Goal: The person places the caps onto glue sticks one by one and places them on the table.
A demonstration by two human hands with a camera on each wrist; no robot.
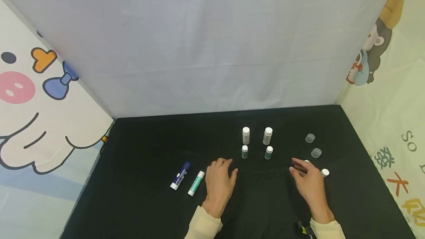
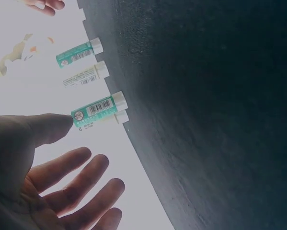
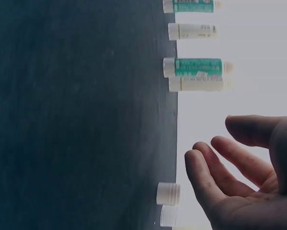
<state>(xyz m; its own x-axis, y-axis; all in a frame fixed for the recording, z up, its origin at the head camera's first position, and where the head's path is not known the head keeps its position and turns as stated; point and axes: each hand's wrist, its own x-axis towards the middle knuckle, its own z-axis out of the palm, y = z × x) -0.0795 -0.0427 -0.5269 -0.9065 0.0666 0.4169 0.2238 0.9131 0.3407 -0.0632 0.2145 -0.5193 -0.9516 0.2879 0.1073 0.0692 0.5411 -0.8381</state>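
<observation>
Two green glue sticks [image 1: 244, 152] [image 1: 269, 153] stand upright mid-table, with two white-bodied glue sticks [image 1: 246, 136] [image 1: 267, 136] upright behind them. My left hand [image 1: 219, 183] hovers to their front left with loosely bent fingers and holds nothing; its thumb overlaps a green glue stick [image 2: 97, 111] in the left wrist view. To this hand's left lie a teal glue stick [image 1: 196, 183] and a dark blue one [image 1: 180, 176]. My right hand [image 1: 309, 184] is also free of any object, beside a white cap [image 1: 325, 172]. Another white cap [image 1: 307, 161] is mostly hidden behind its fingers.
Two clear caps [image 1: 310, 138] [image 1: 316, 153] sit at the right of the black tabletop [image 1: 149, 143]. A dark strap-like item [image 1: 303, 228] shows by the right sleeve. Pale cloth walls [image 1: 212, 47] rise behind the table and along both sides.
</observation>
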